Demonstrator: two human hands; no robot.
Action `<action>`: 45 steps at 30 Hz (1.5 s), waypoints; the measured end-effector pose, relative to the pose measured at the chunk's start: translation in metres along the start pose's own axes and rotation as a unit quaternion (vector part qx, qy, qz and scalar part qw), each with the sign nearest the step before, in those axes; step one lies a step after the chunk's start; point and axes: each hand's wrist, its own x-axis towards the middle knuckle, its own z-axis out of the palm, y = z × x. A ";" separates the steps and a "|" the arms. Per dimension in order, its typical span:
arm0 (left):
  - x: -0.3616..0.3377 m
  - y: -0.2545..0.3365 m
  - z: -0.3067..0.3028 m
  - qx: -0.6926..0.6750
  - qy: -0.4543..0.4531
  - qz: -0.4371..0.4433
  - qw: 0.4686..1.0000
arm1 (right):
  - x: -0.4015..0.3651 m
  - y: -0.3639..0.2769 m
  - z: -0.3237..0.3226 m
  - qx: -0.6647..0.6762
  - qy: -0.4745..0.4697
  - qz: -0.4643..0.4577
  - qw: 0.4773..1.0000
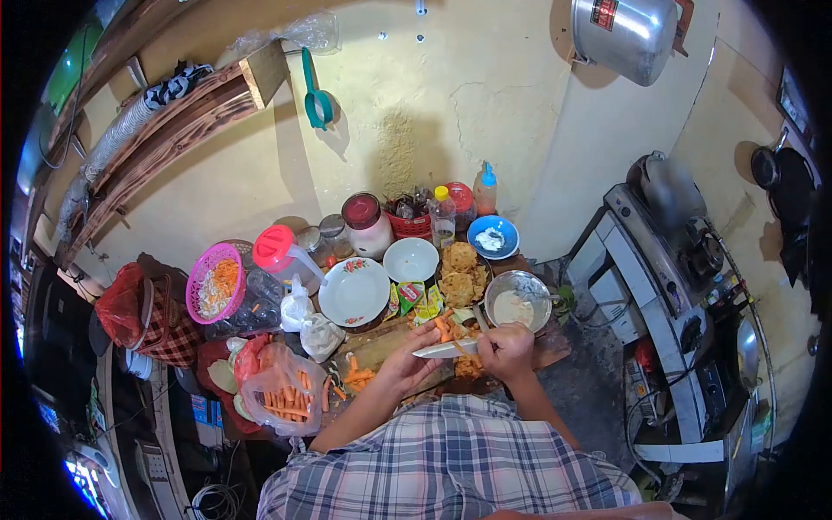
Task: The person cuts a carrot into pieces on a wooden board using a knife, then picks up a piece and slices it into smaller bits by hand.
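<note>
My right hand (507, 348) is closed round the handle of a knife (446, 348), its blade pointing left toward my other hand. A carrot (444, 328) is pinched in the fingers of my left hand (410, 358), just above the blade. Below them is a wooden board (377, 347), with cut carrot pieces (357, 374) on its left part. Whole carrots (288, 401) fill a clear plastic bag at the left. Fried fritters (462, 284) lie beyond my hands, beside a metal bowl (517, 302) of pale batter.
A flowered plate (354, 292), a white bowl (411, 261) and a blue bowl (493, 237) stand toward the wall. A pink basket (216, 282) holds shredded vegetables at the left. A stove (656, 230) is at the right. Jars and bottles line the back.
</note>
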 end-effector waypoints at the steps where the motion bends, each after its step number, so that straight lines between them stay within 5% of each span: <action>1: 0.001 -0.001 -0.002 0.001 0.000 0.000 1.000 | 0.000 0.000 0.000 -0.001 0.000 -0.005 1.000; 40: 0.013 0.016 0.011 -0.026 -0.004 -0.018 0.999 | 0.007 0.008 0.015 0.008 0.000 0.035 0.999; 45: 0.019 0.015 -0.005 -0.029 -0.075 -0.040 0.996 | 0.012 0.006 0.014 0.004 -0.013 0.038 0.999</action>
